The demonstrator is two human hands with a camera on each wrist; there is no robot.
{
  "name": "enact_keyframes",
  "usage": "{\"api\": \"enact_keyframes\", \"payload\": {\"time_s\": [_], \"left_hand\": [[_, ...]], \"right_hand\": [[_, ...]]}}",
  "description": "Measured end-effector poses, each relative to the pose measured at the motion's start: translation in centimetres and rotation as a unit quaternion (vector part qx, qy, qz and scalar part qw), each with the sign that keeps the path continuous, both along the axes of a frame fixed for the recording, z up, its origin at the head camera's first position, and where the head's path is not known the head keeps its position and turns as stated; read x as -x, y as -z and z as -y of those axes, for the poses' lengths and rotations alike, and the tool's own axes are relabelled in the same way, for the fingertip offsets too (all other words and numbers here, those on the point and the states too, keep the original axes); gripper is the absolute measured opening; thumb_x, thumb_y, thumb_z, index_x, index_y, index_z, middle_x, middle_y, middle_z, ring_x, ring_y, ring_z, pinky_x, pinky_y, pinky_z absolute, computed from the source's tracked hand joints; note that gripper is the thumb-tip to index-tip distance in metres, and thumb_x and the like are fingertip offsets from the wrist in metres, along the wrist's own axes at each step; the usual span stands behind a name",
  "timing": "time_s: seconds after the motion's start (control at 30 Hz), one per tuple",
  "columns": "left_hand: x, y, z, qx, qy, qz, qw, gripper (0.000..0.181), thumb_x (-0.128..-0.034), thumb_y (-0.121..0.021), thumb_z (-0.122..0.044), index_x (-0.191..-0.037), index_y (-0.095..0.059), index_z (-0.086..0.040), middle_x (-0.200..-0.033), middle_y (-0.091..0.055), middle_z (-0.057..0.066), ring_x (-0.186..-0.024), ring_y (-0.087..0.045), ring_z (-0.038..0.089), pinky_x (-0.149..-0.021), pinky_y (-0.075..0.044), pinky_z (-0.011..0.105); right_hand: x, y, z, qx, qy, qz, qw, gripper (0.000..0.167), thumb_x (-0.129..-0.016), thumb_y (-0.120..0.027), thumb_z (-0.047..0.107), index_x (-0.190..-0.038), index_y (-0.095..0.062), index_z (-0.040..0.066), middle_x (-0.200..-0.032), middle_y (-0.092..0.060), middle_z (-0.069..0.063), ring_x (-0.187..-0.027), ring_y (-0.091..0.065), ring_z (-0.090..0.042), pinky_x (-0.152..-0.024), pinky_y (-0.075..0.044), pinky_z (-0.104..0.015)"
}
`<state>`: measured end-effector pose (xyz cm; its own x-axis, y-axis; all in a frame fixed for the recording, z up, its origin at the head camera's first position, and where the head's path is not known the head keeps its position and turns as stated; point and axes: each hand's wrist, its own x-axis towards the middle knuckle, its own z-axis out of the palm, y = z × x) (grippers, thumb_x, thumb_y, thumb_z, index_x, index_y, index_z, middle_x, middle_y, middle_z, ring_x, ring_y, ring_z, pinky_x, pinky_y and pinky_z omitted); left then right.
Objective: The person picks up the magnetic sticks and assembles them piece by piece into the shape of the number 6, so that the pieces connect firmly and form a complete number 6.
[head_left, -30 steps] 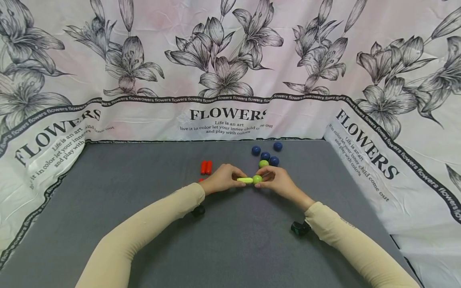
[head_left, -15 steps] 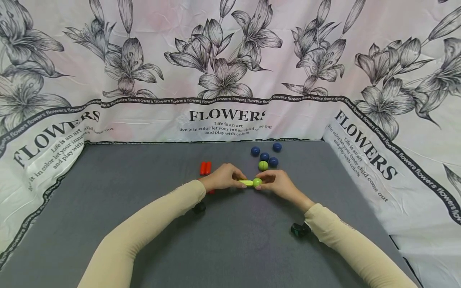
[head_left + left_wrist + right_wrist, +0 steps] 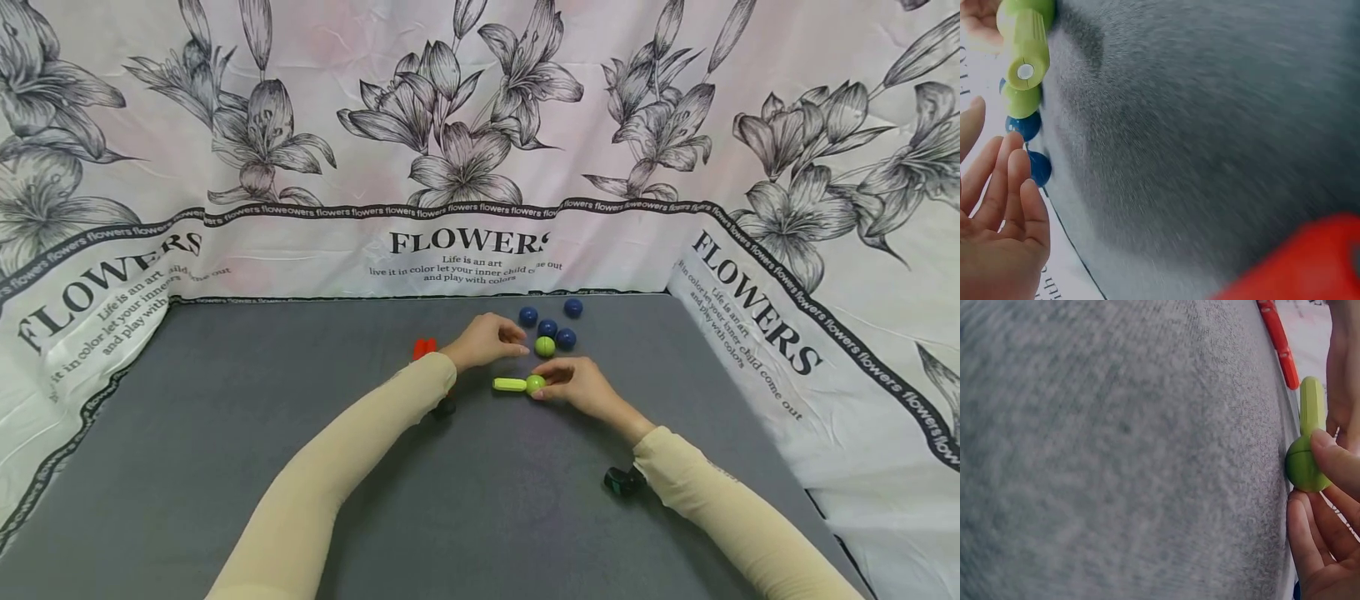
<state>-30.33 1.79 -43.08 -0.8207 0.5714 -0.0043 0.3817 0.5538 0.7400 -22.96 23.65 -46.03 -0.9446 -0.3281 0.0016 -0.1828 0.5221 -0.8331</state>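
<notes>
My right hand [image 3: 581,386] pinches a light-green ball [image 3: 536,384] between thumb and fingers, just at the grey table. From that ball a yellow-green ridged stick [image 3: 508,384] points left, its end meeting the ball; the right wrist view shows ball and stick [image 3: 1312,403] in line. My left hand [image 3: 486,340] holds nothing, its fingers extended and loosely bent, behind and left of the stick. A second green ball [image 3: 545,347] lies just right of the left fingertips, beside several blue balls [image 3: 547,328]. In the left wrist view, the stick's near end [image 3: 1025,72] shows a pale round hole.
Red sticks [image 3: 423,348] lie on the grey table [image 3: 300,467] left of my left hand, partly hidden by the sleeve. Black wrist devices [image 3: 621,481] sit under both wrists. A white flower-printed cloth [image 3: 465,258] stands behind the table's back edge.
My left hand has let go of the yellow-green stick and moved back and slightly right, towards the loose green ball. The right hand stays in place with its ball.
</notes>
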Motion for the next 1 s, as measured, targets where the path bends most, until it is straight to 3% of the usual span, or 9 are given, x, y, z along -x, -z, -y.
{"api": "enact_keyframes", "payload": {"time_s": [0.2,0.57,0.8,1.0], "left_hand": [[0.7,0.3,-1.4,-0.01,-0.018,0.006,0.9998,0.039,-0.0904,-0.074,-0.027,-0.124,-0.068,-0.006,-0.111,-0.074,0.007,-0.102,-0.068,0.019,-0.087,-0.056,0.03],[1.5,1.8,-3.0,-0.026,-0.044,0.03,0.9982,0.038,-0.0885,-0.076,-0.03,-0.119,-0.071,-0.008,-0.113,-0.074,0.009,-0.105,-0.068,0.021,-0.091,-0.055,0.031],[1.7,2.4,-3.6,-0.027,-0.053,0.033,0.9977,0.039,-0.0866,-0.077,-0.032,-0.117,-0.073,-0.008,-0.108,-0.074,0.007,-0.098,-0.066,0.017,-0.086,-0.054,0.026],[1.9,2.8,-3.9,-0.015,-0.047,0.03,0.9983,0.038,-0.0872,-0.077,-0.034,-0.116,-0.073,-0.01,-0.103,-0.073,0.006,-0.088,-0.062,0.012,-0.079,-0.05,0.023]], "right_hand": [[-0.1,-0.2,0.0,0.012,-0.01,0.009,0.9998,0.038,-0.079,-0.084,0.018,-0.113,-0.073,0.006,-0.105,-0.075,-0.016,-0.089,-0.069,-0.017,-0.071,-0.054,-0.019],[0.3,0.2,-0.6,0.007,-0.019,0.008,0.9998,0.036,-0.079,-0.084,0.02,-0.111,-0.074,0.007,-0.1,-0.075,-0.015,-0.084,-0.068,-0.011,-0.071,-0.054,-0.02],[0.3,0.2,-0.5,0.005,-0.016,0.013,0.9998,0.036,-0.081,-0.082,0.016,-0.114,-0.072,0.004,-0.102,-0.075,-0.018,-0.085,-0.068,-0.013,-0.07,-0.053,-0.019],[0.2,0.3,-0.6,0.01,-0.013,0.011,0.9998,0.035,-0.079,-0.084,0.019,-0.111,-0.074,0.008,-0.1,-0.076,-0.014,-0.083,-0.068,-0.008,-0.071,-0.054,-0.019]]}}
